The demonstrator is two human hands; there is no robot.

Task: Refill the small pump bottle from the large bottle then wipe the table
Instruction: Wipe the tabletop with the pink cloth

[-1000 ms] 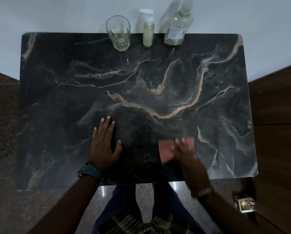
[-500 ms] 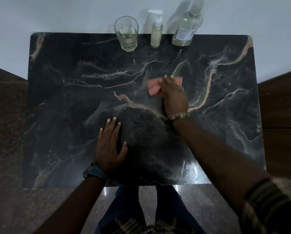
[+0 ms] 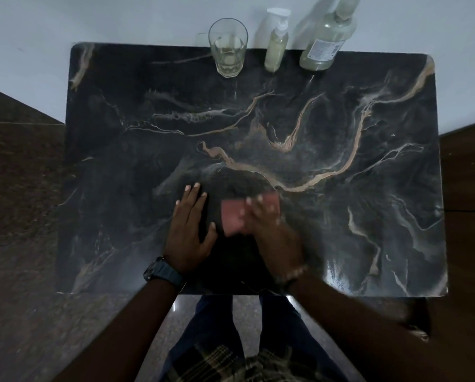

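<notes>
I see my right hand point(image 3: 269, 227) pressing a pink cloth point(image 3: 235, 217) flat against the dark marbled tabletop point(image 3: 368, 161), near the front edge and a little right of centre. The fingers lie straight over the cloth's right part, blurred by motion; the cloth's left part shows bare beside them. My left hand point(image 3: 189, 232) rests palm down just left of the cloth, fingers straight and spread, holding nothing, apart from the cloth by a narrow gap. A dark watch point(image 3: 161, 271) sits on that wrist and a beaded bracelet point(image 3: 294, 274) on the right one. Along the far edge, well apart from both hands, stand a drinking glass point(image 3: 228, 48), the small pump bottle point(image 3: 277, 42) just to its right, and the large bottle point(image 3: 327, 37) furthest right, both bottles holding pale liquid.
</notes>
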